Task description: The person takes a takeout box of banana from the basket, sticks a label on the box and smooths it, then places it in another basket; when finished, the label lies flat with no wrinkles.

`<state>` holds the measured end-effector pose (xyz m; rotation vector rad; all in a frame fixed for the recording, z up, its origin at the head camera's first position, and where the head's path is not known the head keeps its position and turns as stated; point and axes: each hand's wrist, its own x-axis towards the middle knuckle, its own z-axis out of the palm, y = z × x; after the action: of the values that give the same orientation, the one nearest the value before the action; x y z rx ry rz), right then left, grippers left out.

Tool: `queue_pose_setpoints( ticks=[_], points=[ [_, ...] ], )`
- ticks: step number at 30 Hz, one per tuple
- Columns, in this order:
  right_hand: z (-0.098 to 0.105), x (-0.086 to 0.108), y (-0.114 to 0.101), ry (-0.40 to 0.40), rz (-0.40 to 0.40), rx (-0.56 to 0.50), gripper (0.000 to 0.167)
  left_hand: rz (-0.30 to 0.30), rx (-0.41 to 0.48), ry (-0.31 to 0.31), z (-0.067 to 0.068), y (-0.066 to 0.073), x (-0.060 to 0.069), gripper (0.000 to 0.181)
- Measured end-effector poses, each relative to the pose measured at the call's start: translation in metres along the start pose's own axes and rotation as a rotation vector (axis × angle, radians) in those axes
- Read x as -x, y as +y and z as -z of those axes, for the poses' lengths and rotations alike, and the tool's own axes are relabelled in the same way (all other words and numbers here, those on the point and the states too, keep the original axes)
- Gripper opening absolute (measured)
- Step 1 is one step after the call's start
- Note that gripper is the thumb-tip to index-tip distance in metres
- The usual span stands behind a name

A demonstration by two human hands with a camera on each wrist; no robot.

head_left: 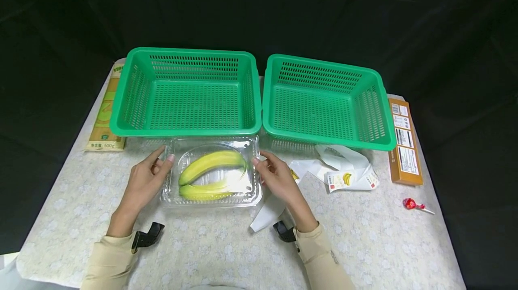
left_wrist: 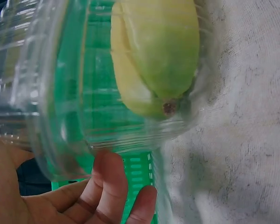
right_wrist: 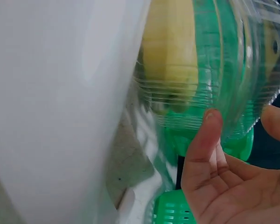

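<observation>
A clear plastic clamshell box (head_left: 171, 196) with two bananas (head_left: 214, 164) inside stands on the table in front of the left basket, its lid down. At its left side is my left hand (head_left: 147, 177), thumb on the lid's edge and fingers against the side below the rim. My right hand (head_left: 279, 176) holds the opposite side the same way, its thumb on the top edge. Both wrist views show fingertips (left_wrist: 113, 170) touching the box wall and the bananas lying on its bottom. A white plastic strip with banana prints (head_left: 352, 179) lies to the right, partly under my right hand.
Two green baskets (head_left: 186, 133) (head_left: 329, 140) stand side by side at the back. Left of them lies a yellow-green 500g pack (head_left: 106, 114). On the right are an orange-brown box (head_left: 404, 146) and a red lollipop (head_left: 410, 203).
</observation>
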<state>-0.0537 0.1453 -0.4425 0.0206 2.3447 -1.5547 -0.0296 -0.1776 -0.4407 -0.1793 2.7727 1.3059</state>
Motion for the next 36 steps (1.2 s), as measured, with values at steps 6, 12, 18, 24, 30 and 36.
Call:
queue_pose_setpoints(
  ticks=[6,12,18,24,30,36],
  points=[
    [-0.003,-0.005,0.001,0.036,-0.011,-0.014,0.053,0.028,0.015,-0.013,0.0,0.002,-0.001,0.066],
    [-0.002,-0.005,0.001,0.036,-0.001,-0.019,0.054,0.039,0.002,-0.023,0.0,0.003,-0.002,0.067],
    [0.002,-0.003,0.001,0.034,0.003,0.001,0.05,0.034,-0.002,-0.041,0.002,0.003,-0.002,0.067],
    [0.022,-0.002,0.003,0.09,-0.002,0.171,0.052,0.043,0.008,-0.037,0.001,0.001,-0.002,0.066],
    [0.05,0.001,0.02,0.174,-0.063,0.302,0.05,0.046,0.018,-0.034,0.0,0.0,-0.003,0.065],
    [0.062,0.003,0.038,0.208,-0.111,0.366,0.044,0.051,0.033,-0.037,0.001,0.0,-0.003,0.066]
  ],
)
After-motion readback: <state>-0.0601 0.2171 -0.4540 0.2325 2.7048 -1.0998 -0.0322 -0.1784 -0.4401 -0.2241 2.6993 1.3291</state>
